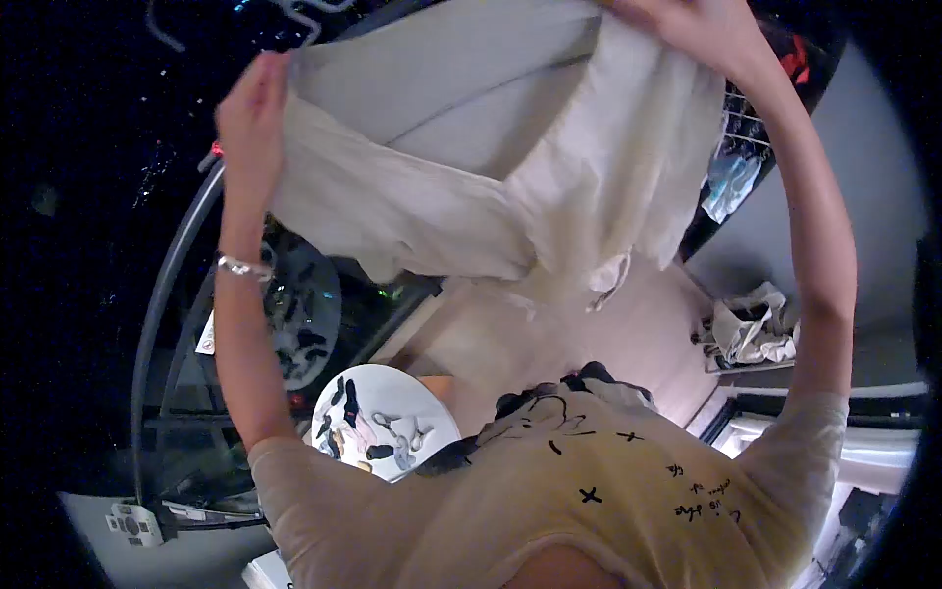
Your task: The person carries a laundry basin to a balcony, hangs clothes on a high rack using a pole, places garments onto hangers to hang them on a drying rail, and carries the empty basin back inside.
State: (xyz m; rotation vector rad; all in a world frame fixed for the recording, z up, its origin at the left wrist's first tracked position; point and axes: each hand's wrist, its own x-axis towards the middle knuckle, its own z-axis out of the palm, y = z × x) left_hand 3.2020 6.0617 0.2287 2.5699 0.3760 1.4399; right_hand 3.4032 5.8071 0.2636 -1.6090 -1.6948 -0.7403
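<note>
A cream-coloured garment [422,211] hangs stretched between my raised hands, with its wide opening facing me. A short tie or drawstring dangles from its lower edge; the exact kind of garment cannot be made out. My left hand [255,118] is closed on the upper left edge, and a bracelet sits on that wrist. At the upper right, my right hand [702,34] grips the other edge, its fingertips partly cut off by the frame's top. The cloth is held up off every surface.
A round white table [378,378] below left bears several socks and small garments. Left of it stands a curved metal frame [177,265] beside dark glass. Pale clothing [751,329] lies on a low rack at right. A blue-and-white item [731,187] hangs by a wire rack.
</note>
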